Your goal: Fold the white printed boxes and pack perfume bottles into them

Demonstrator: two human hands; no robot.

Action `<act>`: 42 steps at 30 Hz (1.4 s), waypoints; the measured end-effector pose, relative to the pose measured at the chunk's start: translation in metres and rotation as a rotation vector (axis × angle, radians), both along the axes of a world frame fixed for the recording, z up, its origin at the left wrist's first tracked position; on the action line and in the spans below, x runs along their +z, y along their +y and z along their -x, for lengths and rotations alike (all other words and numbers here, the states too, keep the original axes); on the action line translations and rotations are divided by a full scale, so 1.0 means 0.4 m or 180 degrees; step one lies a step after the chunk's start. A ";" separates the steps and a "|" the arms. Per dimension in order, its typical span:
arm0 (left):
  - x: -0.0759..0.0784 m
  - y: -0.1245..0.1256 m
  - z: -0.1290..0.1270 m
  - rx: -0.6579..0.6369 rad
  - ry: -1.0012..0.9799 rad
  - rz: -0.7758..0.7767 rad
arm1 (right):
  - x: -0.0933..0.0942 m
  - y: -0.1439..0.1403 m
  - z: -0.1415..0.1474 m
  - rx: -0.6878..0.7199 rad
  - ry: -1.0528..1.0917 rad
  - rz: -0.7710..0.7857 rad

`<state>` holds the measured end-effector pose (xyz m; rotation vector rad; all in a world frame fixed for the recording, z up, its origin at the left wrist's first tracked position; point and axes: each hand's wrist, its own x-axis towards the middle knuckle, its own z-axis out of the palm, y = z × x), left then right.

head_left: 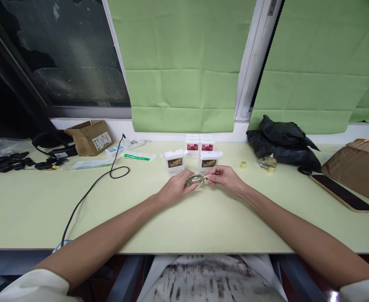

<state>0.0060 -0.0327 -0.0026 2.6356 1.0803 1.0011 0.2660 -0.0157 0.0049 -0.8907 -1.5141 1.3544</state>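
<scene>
My left hand [178, 186] is closed around a clear glass perfume bottle [196, 181], which lies tilted on its side with its gold neck toward the right. At that neck, the fingers of my right hand [224, 178] pinch together; what exactly they grip is too small to make out. Right behind my hands stand two white boxes with dark gold-patterned labels, a left box [175, 163] and a right box [208, 160], their top flaps up. A gold cap [242, 165] sits on the table to the right. Farther right is a second glass bottle [268, 162] with gold parts.
White boxes with pink flower pictures [200, 145] stand behind the two open ones. A black plastic bag [281, 142], a phone [341, 192] and a brown parcel [359, 167] lie at right. At left are a cardboard box [90, 137], a black cable [87, 196] and flat packets [92, 163].
</scene>
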 end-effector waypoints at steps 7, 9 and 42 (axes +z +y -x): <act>0.004 -0.002 -0.001 0.0051 0.0034 0.0200 | 0.016 -0.007 0.001 -0.0032 -0.0276 -0.0394; 0.004 -0.002 -0.001 0.0046 0.0042 0.0204 | 0.014 -0.005 -0.001 0.0004 -0.0296 -0.0328; 0.014 -0.007 -0.008 0.0102 -0.0106 0.0513 | 0.005 -0.007 0.000 -0.0122 -0.0352 -0.0676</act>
